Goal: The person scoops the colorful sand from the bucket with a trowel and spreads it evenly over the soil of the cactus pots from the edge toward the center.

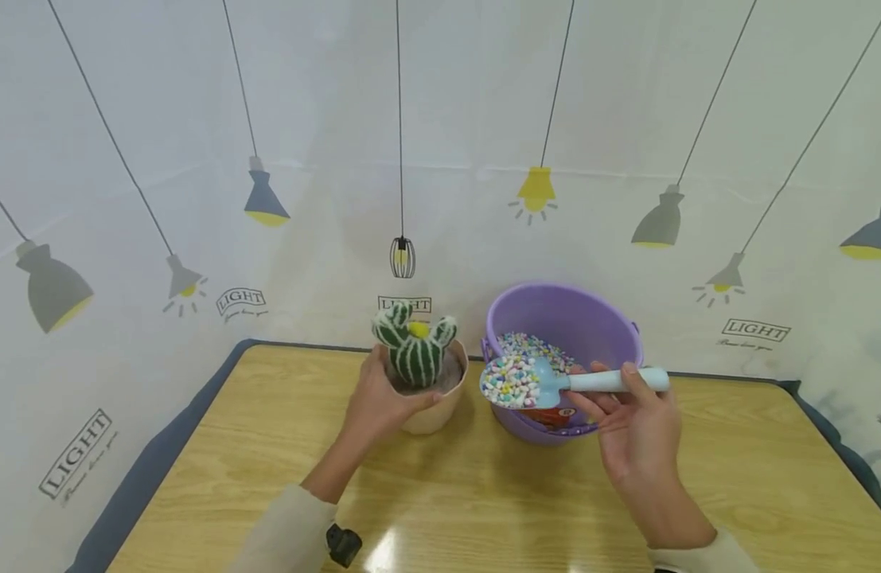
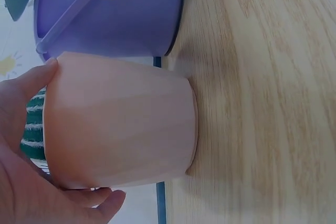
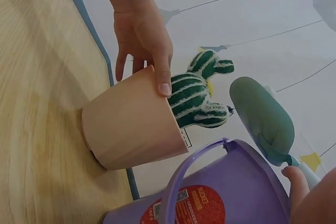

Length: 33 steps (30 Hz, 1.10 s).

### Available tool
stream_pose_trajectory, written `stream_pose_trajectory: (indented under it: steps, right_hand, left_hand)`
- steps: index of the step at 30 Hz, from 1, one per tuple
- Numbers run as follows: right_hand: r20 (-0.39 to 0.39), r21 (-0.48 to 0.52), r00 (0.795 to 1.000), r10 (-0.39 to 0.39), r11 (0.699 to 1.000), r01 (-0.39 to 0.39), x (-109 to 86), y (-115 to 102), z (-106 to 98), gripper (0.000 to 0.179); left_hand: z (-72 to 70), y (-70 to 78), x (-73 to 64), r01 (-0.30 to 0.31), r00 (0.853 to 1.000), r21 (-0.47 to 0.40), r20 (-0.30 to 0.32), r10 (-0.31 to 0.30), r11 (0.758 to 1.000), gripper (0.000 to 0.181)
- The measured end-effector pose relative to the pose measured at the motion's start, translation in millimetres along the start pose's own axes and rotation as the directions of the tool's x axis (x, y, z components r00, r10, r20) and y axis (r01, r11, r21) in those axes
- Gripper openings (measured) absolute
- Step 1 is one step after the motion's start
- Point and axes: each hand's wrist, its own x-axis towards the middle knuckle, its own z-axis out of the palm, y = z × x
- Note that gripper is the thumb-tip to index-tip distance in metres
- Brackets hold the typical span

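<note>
My left hand point(image 1: 379, 402) grips the rim of a pale pink plant pot point(image 1: 433, 416), thumb on the near side and fingers round the far side. In the pot stands a knitted green cactus point(image 1: 415, 364) with white stripes and a yellow top. My right hand point(image 1: 644, 434) holds a light blue trowel point(image 1: 555, 383) by its handle, the blade pointing left toward the pot. Small multicoloured pebbles point(image 1: 510, 382) heap on the blade, which is over the near left rim of a purple bucket point(image 1: 608, 318). More pebbles point(image 1: 533, 346) lie inside the bucket.
Pot and bucket stand side by side near the back of a wooden table point(image 1: 282, 414). In the right wrist view the bucket's handle point(image 3: 181, 174) hangs in front of a red label point(image 3: 202, 205). A white cloth point(image 1: 469, 223) printed with lamps hangs behind.
</note>
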Motion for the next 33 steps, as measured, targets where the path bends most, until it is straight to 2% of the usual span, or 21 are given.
stream_pose_trajectory:
  steps: [4,8,15,22,30,33]
  right_hand:
    - [-0.037,-0.012,0.997,-0.069,0.998,0.069,-6.0,9.2,1.4,0.025]
    - [-0.070,-0.037,0.987,-0.143,0.989,0.141,-12.8,18.9,2.0,0.027]
    - [-0.093,-0.087,0.977,-0.190,0.979,0.182,-21.2,31.0,0.3,0.032]
    - [-0.073,-0.098,0.974,-0.213,0.974,0.205,-24.9,37.4,-2.8,0.039]
    - [-0.065,-0.138,0.970,-0.233,0.965,0.223,-27.5,44.5,-5.1,0.044]
    - [-0.051,-0.155,0.967,-0.251,0.958,0.241,-28.4,45.4,-4.7,0.043]
  left_hand:
    - [-4.1,-3.9,2.9,-0.074,0.995,-0.103,0.054,0.080,0.992,0.104]
    - [-9.7,-7.4,3.6,-0.125,0.980,-0.205,0.129,0.153,0.971,0.097]
    - [-16.1,-8.1,-1.6,-0.075,0.960,-0.273,0.241,0.144,0.959,0.101]
    - [-19.5,-8.8,-5.4,-0.048,0.940,-0.274,0.314,0.136,0.961,0.108]
    - [-23.5,-7.4,-7.7,-0.022,0.896,-0.266,0.423,0.137,0.964,0.110]
    - [-26.6,-6.5,-8.6,-0.015,0.867,-0.262,0.477,0.143,0.965,0.110]
